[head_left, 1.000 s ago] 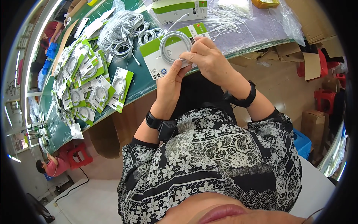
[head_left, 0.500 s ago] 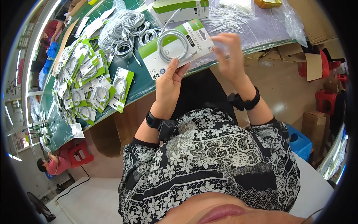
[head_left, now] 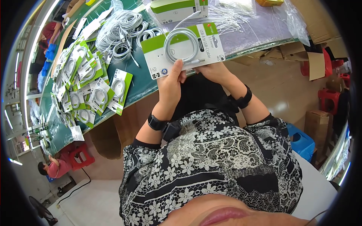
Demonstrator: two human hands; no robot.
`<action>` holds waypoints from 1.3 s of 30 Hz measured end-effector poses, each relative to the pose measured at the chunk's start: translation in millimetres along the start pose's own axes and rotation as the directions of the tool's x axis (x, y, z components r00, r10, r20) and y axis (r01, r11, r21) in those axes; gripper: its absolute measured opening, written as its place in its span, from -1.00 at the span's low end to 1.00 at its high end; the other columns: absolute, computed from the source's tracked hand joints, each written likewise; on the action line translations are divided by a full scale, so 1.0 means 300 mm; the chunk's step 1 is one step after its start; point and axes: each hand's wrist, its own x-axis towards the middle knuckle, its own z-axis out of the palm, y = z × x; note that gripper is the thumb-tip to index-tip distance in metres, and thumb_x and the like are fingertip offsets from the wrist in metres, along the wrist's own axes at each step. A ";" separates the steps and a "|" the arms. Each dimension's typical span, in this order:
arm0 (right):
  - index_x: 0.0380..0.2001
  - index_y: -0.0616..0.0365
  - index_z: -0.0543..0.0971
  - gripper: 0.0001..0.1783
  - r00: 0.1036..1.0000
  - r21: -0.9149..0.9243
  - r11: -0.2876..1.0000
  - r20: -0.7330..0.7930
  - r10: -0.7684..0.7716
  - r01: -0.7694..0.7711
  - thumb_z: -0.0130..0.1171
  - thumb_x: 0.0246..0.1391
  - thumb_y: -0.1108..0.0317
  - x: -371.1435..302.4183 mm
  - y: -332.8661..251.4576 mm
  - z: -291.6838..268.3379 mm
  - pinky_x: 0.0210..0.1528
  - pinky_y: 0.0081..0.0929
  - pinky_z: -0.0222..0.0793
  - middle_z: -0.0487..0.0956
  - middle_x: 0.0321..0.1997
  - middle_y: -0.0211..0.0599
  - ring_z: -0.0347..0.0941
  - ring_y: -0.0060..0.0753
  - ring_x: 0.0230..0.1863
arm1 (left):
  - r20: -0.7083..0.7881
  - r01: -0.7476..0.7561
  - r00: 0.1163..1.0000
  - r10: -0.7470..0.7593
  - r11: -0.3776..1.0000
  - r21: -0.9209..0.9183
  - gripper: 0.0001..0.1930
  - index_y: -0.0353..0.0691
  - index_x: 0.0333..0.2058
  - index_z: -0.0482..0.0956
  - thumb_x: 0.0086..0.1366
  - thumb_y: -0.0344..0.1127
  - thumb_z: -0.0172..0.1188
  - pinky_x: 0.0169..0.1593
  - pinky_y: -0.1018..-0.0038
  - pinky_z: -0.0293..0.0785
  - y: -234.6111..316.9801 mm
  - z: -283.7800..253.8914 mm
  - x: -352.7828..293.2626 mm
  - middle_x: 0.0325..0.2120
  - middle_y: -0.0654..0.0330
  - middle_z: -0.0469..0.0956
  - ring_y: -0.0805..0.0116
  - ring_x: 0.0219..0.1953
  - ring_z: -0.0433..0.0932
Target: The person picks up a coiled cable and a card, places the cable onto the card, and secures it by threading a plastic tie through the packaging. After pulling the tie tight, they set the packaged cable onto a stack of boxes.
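Observation:
A green-and-white packaging card (head_left: 152,60) is held up over the table's near edge, a coiled grey-white USB cable (head_left: 196,47) lying on its front. My left hand (head_left: 171,81) is closed on the card's lower edge, its thumb pressing the coil against the front. One cable end sticks up past the card's top edge; the other plug lies on the card at the lower right of the coil. Behind the card's lower right part is my right hand (head_left: 215,72); the card hides its fingers, so I cannot see whether they grip anything.
Several carded cables (head_left: 100,96) are heaped on the green table (head_left: 141,83) at the left. Beyond them lie loose coiled cables (head_left: 122,30). A green-and-white box (head_left: 177,14) stands behind the card, with white cable ties (head_left: 222,22) scattered to its right. A red stool (head_left: 328,101) is at far right.
My right hand has moved from beside the card's right end down and left, behind its lower part. The card has shifted slightly right and tilted less, still in my left hand.

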 end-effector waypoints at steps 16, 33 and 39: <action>-0.27 0.16 0.51 -0.85 0.365 0.633 -0.201 0.645 0.672 -0.748 0.00 0.24 0.34 -0.081 -0.119 0.050 -0.41 -0.53 0.35 0.52 -0.41 -0.44 0.39 -0.59 -0.46 | 0.027 -0.027 0.999 0.018 0.924 0.382 -0.80 -0.28 -0.13 0.45 0.29 -0.36 0.11 -0.15 0.56 0.41 0.008 -0.004 -0.001 -0.29 0.26 0.52 0.51 -0.25 0.49; -0.25 0.29 0.57 -0.82 0.967 0.149 0.989 0.251 -0.034 -0.004 0.03 0.14 0.44 -0.030 -0.090 -0.124 -0.40 -0.57 0.31 0.56 -0.48 -0.24 0.40 -0.51 -0.49 | 0.325 0.391 0.899 -0.295 0.875 -0.285 -0.36 -0.36 0.21 0.11 0.18 -0.36 0.13 0.07 0.24 0.44 0.082 -0.160 -0.017 0.07 -0.02 0.37 0.12 0.05 0.47; -0.35 0.27 0.61 -0.81 0.943 0.161 0.985 0.332 0.003 -0.060 0.02 0.02 0.47 -0.033 -0.159 -0.153 -0.49 -0.56 0.27 0.53 -0.57 -0.24 0.34 -0.53 -0.60 | 0.634 0.650 0.627 -0.453 0.753 -0.104 -0.35 -0.50 0.16 0.15 0.15 -0.34 0.17 0.11 0.25 0.42 0.149 -0.209 0.026 0.03 -0.08 0.40 0.13 0.03 0.49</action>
